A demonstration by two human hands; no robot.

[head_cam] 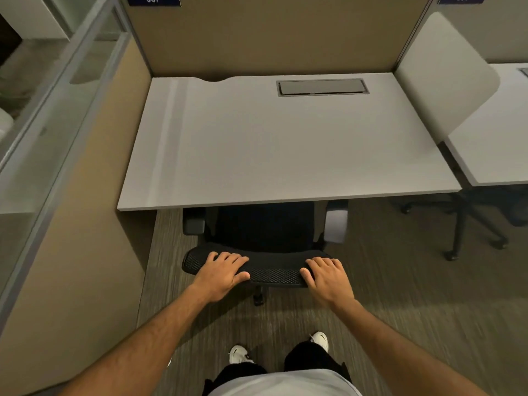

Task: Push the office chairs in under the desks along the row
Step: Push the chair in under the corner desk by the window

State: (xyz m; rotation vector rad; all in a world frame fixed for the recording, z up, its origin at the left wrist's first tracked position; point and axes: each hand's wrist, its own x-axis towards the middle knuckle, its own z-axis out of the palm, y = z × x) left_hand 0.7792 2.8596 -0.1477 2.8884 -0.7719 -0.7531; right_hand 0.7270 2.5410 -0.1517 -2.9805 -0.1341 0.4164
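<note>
A black mesh office chair point(268, 270) stands in front of me, its seat partly under the white desk point(257, 155). Only the top edge of its backrest and its two grey armrests show past the desk's front edge. My left hand point(221, 271) lies on the left part of the backrest top, fingers curled over it. My right hand point(328, 277) grips the right part the same way. One chair caster shows below the backrest on the carpet.
A tan partition point(94, 224) walls the desk on the left and behind. On the right, a white divider point(440, 75) separates a neighbouring desk point(491, 150), with another chair's black base point(468, 230) under it. A grey cable hatch point(321, 87) sits in the desktop.
</note>
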